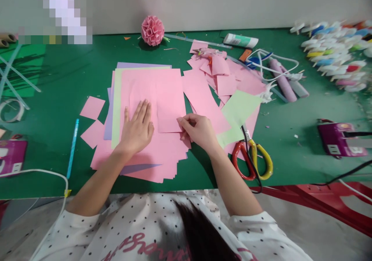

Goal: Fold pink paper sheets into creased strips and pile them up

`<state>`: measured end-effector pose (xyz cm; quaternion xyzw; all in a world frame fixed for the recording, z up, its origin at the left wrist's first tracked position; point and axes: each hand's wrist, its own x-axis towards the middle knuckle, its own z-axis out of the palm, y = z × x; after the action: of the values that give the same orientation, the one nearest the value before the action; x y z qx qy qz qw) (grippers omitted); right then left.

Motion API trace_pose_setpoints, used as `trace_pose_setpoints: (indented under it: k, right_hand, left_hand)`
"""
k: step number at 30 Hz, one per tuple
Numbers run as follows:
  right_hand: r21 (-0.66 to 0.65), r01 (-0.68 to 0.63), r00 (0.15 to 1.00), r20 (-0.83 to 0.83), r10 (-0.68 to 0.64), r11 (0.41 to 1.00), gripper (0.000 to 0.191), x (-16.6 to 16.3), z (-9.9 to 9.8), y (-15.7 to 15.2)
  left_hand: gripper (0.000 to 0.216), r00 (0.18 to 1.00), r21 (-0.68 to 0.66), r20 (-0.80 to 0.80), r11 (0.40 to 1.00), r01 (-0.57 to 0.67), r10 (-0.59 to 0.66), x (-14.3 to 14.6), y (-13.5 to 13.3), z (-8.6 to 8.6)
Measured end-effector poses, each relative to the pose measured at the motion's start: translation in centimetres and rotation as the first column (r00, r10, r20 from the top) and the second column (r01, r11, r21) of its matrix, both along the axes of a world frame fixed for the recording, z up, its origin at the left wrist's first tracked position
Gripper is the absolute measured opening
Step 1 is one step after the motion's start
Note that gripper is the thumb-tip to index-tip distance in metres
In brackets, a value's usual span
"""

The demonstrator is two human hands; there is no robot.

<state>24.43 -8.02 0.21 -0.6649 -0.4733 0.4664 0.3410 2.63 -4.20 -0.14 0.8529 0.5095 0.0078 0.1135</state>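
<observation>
A stack of pink paper sheets (151, 86) lies on the green table (64, 78), over a light green and a purple sheet. My left hand (138, 129) rests flat on the pink stack with its fingers stretched out. A smaller pink sheet (170, 106) lies on top to its right. My right hand (197, 131) pinches the lower right corner of that smaller sheet.
Cut pink squares (92, 108) lie left of the stack, more pink pieces and a green sheet (238, 111) to the right. Red-and-yellow scissors (251, 158), a blue pen (72, 146), a pink paper ball (152, 30), a glue tube (240, 40) and a purple box (338, 139) surround them.
</observation>
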Motion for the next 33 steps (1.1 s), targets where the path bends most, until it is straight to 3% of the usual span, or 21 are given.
trace_pose_setpoints:
  k: [9, 21, 25, 28, 33]
  right_hand:
    - [-0.007, 0.014, 0.999, -0.035, -0.014, 1.0, 0.032, -0.6, 0.2, -0.2]
    - [-0.054, -0.06, 0.987, -0.153, 0.051, 0.997, 0.059, -1.2, 0.6, -0.3]
    - [-0.064, -0.135, 0.967, -0.227, 0.117, 0.989, 0.065, -1.9, 0.8, -0.5]
    - [-0.008, -0.167, 0.958, -0.239, 0.16, 0.986, 0.06, -2.3, 0.5, -0.6]
    - [0.166, -0.152, 0.98, -0.105, 0.171, 0.974, 0.055, -2.7, 0.2, -0.8]
  left_hand:
    - [0.08, 0.997, -0.034, 0.071, 0.999, 0.019, -0.016, -0.3, 0.1, 0.2]
    - [0.076, 0.914, 0.026, 0.405, 0.998, -0.05, 0.036, -0.3, -0.6, 0.4]
    - [0.083, 0.89, -0.031, 0.455, 0.999, 0.04, -0.022, -0.2, -1.1, 0.6]
    - [0.079, 0.878, -0.077, 0.473, 0.989, 0.13, -0.079, 0.0, -1.4, 0.7]
    - [0.072, 0.842, -0.138, 0.535, 0.976, 0.17, -0.071, 0.2, -1.8, 1.1]
